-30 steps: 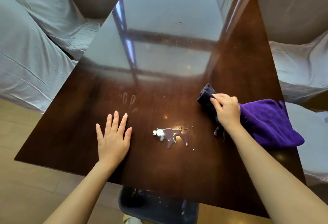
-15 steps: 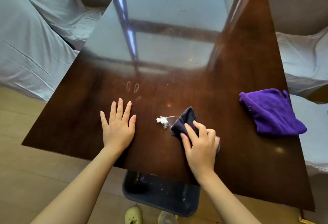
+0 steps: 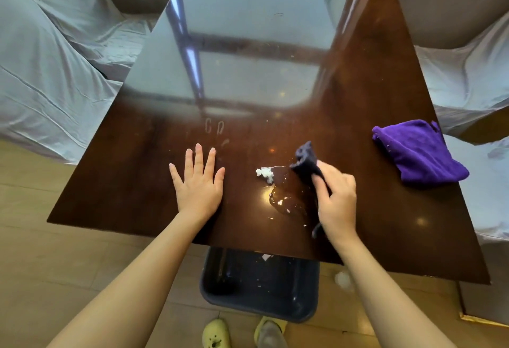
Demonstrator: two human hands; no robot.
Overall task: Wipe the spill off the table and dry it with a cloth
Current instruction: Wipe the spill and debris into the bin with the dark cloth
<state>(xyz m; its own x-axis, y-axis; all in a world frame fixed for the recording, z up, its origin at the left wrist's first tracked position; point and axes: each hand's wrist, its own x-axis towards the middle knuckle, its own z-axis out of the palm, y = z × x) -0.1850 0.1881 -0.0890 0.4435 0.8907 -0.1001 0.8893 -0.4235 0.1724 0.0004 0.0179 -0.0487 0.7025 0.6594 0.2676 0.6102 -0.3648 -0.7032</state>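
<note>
The spill (image 3: 286, 199) lies near the near edge of the dark wooden table (image 3: 358, 99), a glossy puddle with a white clump (image 3: 265, 173) at its far left end and small white flecks along its near side. Just right of it, the right hand (image 3: 337, 201) grips a dark cloth (image 3: 307, 164) bunched between thumb and curled fingers; the cloth's far end sticks up above the hand and its near end trails below the palm onto the tabletop. The left hand (image 3: 199, 182) lies flat on the table to the left of the spill, fingers spread and straight, holding nothing. A folded purple cloth (image 3: 416, 152) rests well apart at the table's right edge. Under the near edge stands a dark blue bin (image 3: 261, 287), with yellow-green slippers (image 3: 217, 334) on the floor beside it. Grey-covered seats (image 3: 41, 72) flank the table.
</note>
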